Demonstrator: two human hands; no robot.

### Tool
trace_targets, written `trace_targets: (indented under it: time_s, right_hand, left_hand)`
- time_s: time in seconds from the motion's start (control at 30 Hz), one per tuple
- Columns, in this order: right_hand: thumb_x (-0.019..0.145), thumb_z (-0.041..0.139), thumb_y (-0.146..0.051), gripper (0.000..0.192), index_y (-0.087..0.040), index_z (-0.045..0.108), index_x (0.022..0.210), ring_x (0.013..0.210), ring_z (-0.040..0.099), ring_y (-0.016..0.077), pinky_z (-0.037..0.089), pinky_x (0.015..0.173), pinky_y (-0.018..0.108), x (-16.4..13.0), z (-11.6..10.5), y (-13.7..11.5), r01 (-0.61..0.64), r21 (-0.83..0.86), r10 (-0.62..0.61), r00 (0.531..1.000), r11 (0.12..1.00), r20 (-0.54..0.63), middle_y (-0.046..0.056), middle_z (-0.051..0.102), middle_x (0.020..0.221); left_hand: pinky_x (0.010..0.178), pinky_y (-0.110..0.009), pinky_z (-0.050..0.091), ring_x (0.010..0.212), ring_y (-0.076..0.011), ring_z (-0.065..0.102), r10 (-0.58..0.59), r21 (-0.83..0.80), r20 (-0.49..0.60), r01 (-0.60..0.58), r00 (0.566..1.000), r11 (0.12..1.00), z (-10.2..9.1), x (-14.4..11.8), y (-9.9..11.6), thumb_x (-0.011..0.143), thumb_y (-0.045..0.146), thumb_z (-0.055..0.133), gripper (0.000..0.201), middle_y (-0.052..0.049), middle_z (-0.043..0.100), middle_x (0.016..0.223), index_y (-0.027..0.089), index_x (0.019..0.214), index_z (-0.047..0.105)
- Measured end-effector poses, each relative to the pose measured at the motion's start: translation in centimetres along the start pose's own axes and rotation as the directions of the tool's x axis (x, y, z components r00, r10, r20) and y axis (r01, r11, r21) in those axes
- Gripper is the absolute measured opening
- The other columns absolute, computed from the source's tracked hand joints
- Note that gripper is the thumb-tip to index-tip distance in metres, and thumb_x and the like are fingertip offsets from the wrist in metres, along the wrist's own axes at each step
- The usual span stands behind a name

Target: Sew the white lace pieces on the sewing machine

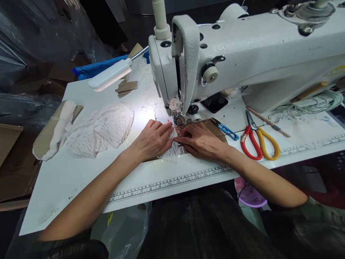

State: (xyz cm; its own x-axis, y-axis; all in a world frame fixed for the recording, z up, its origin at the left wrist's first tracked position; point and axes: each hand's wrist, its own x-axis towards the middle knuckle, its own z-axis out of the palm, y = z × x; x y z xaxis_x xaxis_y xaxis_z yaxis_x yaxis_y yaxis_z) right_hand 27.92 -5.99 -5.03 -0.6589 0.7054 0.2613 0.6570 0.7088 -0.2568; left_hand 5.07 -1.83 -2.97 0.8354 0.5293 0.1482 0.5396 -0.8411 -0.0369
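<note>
Strips of white lace lie under the presser foot area of a white sewing machine. My left hand is on the lace just left of the needle area, fingers bent together and gripping its edge. From the right, my right hand meets it, with its fingers curled and the fingertips pinching the lace edge. The two hands' fingertips nearly touch. Beneath my right hand is a brown plate on the machine bed. Most of the lace between the hands is hidden by the fingers.
Blue thread snips and red-and-yellow-handled scissors lie at right. Folded white lace pieces and a tied bundle rest at left. A lamp reaches over the table. A printed ruler runs along the front edge.
</note>
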Motion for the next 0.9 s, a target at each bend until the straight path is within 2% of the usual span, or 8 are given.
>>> trace_targets:
  time_s: [0.13,0.3,0.4,0.57,0.9]
  right_hand:
    - [0.099,0.047,-0.025,0.034,-0.027,0.065,0.127,0.103,0.050,0.0257,0.039,0.090,0.043,0.1,-0.2,0.7,-0.031,0.036,0.030,0.999,0.999,0.010,0.013,0.058,0.109]
    - [0.099,0.047,-0.024,0.035,-0.027,0.064,0.129,0.106,0.051,0.0263,0.041,0.092,0.045,-0.2,0.0,0.7,-0.039,0.072,0.040,0.999,0.997,-0.015,0.013,0.057,0.110]
    - [0.099,0.047,-0.025,0.034,-0.027,0.065,0.127,0.104,0.051,0.0260,0.042,0.092,0.046,-0.2,0.2,0.6,-0.044,0.061,0.046,0.999,0.997,-0.023,0.013,0.057,0.109]
    - [0.099,0.046,-0.024,0.034,-0.027,0.065,0.127,0.103,0.051,0.0253,0.042,0.091,0.045,-0.1,0.3,0.6,-0.057,0.070,0.060,0.998,0.996,-0.034,0.012,0.057,0.108]
    - [0.098,0.050,-0.023,0.034,-0.027,0.066,0.127,0.102,0.051,0.0253,0.043,0.090,0.045,-0.1,0.2,0.5,-0.076,0.097,0.080,0.996,0.992,-0.039,0.012,0.056,0.109]
  left_hand:
    - [0.081,-0.044,0.040,0.092,-0.0280,0.058,-0.019,0.044,-0.013,0.020,1.000,0.999,0.4,0.7,-0.1,0.098,0.032,0.042,0.038,-0.016,0.065,0.128,0.011,0.120,0.065]
    - [0.081,-0.043,0.041,0.094,-0.0289,0.057,-0.044,0.054,-0.043,0.046,0.998,0.997,0.9,0.4,-0.1,0.099,0.032,0.040,0.040,-0.015,0.064,0.131,0.009,0.122,0.064]
    - [0.083,-0.043,0.040,0.096,-0.0287,0.058,-0.052,0.051,-0.027,0.053,0.998,0.997,0.8,0.3,0.0,0.098,0.032,0.041,0.039,-0.013,0.064,0.133,0.013,0.122,0.064]
    - [0.093,-0.047,0.038,0.104,-0.0290,0.058,-0.081,0.027,-0.016,0.081,0.997,0.996,0.6,0.5,0.1,0.097,0.031,0.042,0.037,-0.011,0.062,0.136,0.017,0.124,0.063]
    - [0.092,-0.051,0.040,0.105,-0.0301,0.060,-0.100,-0.083,-0.101,0.092,0.990,0.992,1.5,0.4,-0.1,0.096,0.031,0.045,0.036,-0.013,0.064,0.134,0.017,0.124,0.064]
